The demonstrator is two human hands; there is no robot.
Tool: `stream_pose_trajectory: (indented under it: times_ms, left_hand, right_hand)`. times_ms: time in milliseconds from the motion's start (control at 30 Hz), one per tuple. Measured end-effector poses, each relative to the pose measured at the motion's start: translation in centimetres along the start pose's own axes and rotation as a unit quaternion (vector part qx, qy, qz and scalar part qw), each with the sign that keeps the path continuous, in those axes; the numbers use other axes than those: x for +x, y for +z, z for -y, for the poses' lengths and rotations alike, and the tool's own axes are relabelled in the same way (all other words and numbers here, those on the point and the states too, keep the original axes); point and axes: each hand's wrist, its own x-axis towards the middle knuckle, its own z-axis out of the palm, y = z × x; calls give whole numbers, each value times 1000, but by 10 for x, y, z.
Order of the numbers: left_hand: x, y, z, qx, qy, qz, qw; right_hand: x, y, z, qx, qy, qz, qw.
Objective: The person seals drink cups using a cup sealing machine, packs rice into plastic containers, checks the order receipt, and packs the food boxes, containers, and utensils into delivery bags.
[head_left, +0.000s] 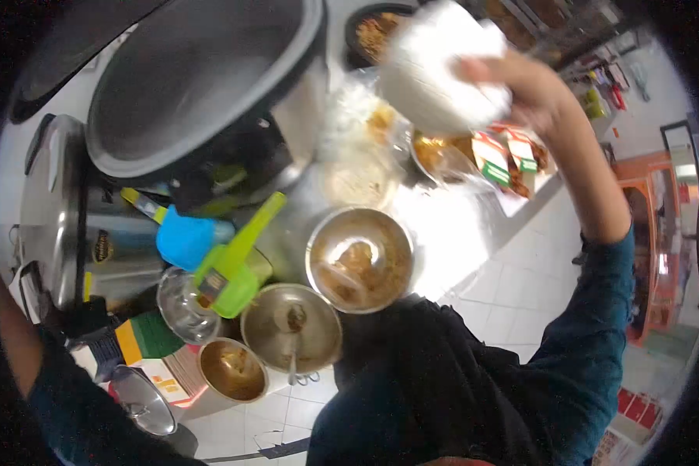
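Note:
My right hand [512, 85] is raised at the upper right, its fingers closed on a white rounded bundle [435, 74]. Motion blur keeps me from telling whether the bundle is a roll of tissue or a filled bag. Below it lie red, white and green packets [505, 159] and a clear plastic bag with orange-brown contents [443, 155]. A black bowl of brown food [369, 39] is just left of the bundle. Of my left arm only the forearm [12, 334] shows at the left edge; the hand itself is out of the picture.
A large steel bowl [396, 291], another holding a spoon [276, 334] and a smaller one [237, 384] line the near edge. Green [233, 283] and blue [182, 237] plastic scoops lie beside a clear bowl [179, 314]. A big open cooker [202, 78] fills the upper left.

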Motion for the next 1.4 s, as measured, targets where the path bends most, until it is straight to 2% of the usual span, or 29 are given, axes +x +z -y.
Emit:
stream_pose_trajectory:
  times_ms: [100, 133, 167, 233, 267, 333, 367, 400, 433, 467, 500, 533, 567, 600, 633, 667, 700, 767, 833, 867, 900, 933, 1000, 1067, 1100, 1200, 1267, 1300, 1400]
  left_hand:
    - [-36, 29, 51, 11, -43, 46, 998]
    - [-53, 48, 78, 23, -63, 53, 996]
    - [-74, 72, 109, 51, -84, 38, 994]
    - [-113, 120, 155, 106, -120, -1, 987]
    - [-125, 140, 160, 56, -137, -40, 988]
    - [-138, 149, 161, 6, -141, -55, 989]
    - [-148, 160, 156, 132, -93, -137, 977]
    - [-159, 178, 147, 255, -44, -218, 941]
    - [-170, 198, 139, 370, 6, -296, 881]
    - [-190, 222, 126, 375, 100, -310, 868]
    - [-212, 257, 106, 331, 111, -297, 889]
    - [-235, 284, 114, 27, 44, -191, 980]
    - [-260, 325, 103, 11, 16, -38, 999]
    - [-284, 368, 108, -66, -77, 106, 989]
    - [-308, 410, 113, -110, -183, 237, 948]
    - [-333, 452, 156, -168, -270, 291, 902]
    - [-346, 489, 194, -123, -289, 276, 908]
    - [-356, 551, 235, -97, -375, 99, 917]
    - [-343, 587, 269, -292, -391, -25, 872]
    - [-333, 597, 267, -385, -389, -86, 833]
    - [-329, 606, 263, -399, -400, -106, 818]
    - [-326, 615, 259, -415, -409, -123, 803]
    - [-321, 632, 249, -430, -393, -161, 797]
    - [-326, 648, 238, -428, -348, -210, 807]
    - [-329, 653, 234, -398, -374, -226, 807]
    - [-338, 667, 223, -412, -366, -253, 795]
    - [-332, 669, 203, -436, -381, -277, 766]
    - [-331, 672, 195, -453, -385, -286, 752]
    - [-334, 684, 195, -402, -309, -282, 815]
  right_hand:
    - [-87, -31, -87, 136, 40, -77, 987]
    - [-111, -33, -113, 171, 95, -124, 973]
    - [-129, -36, -145, 147, 106, -183, 966]
    - [-163, -49, -197, 170, 98, -189, 962]
    - [-176, -48, -213, 198, 100, -192, 956]
    - [-188, -44, -248, 184, 18, -217, 958]
    - [-183, -54, -287, 9, -12, -296, 955]
    - [-178, -47, -309, -116, -77, -326, 935]
    - [-169, -28, -318, -165, -102, -358, 913]
    - [-161, -15, -338, -347, -169, -392, 835]
    - [-154, -11, -360, -533, -198, -350, 744]
    - [-147, -7, -387, -642, -111, -291, 701]
    - [-150, 0, -404, -711, -135, -273, 634]
    - [-160, 8, -385, -634, -102, -244, 726]
    - [-168, 4, -373, -604, -89, -222, 760]
    - [-173, -1, -368, -570, -74, -200, 793]
    - [-175, -3, -371, -561, -83, -293, 770]
    - [-178, -15, -378, -531, -96, -466, 701]
    - [-175, -46, -405, -367, -99, -402, 833]
    - [-174, -59, -406, -280, -99, -360, 884]
    - [-173, -67, -408, -218, -113, -335, 910]
    - [-173, -77, -409, -238, -67, -319, 915]
    - [-173, -95, -409, -213, -69, -306, 925]
    - [-172, -121, -411, -243, -106, -295, 918]
    - [-172, -129, -413, -256, -122, -284, 916]
    - [-170, -154, -417, -283, -194, -208, 916]
    - [-173, -163, -406, -249, -114, -129, 953]
    - [-173, -165, -405, -251, -125, -116, 953]
    - [-184, -172, -384, -186, 9, -32, 982]
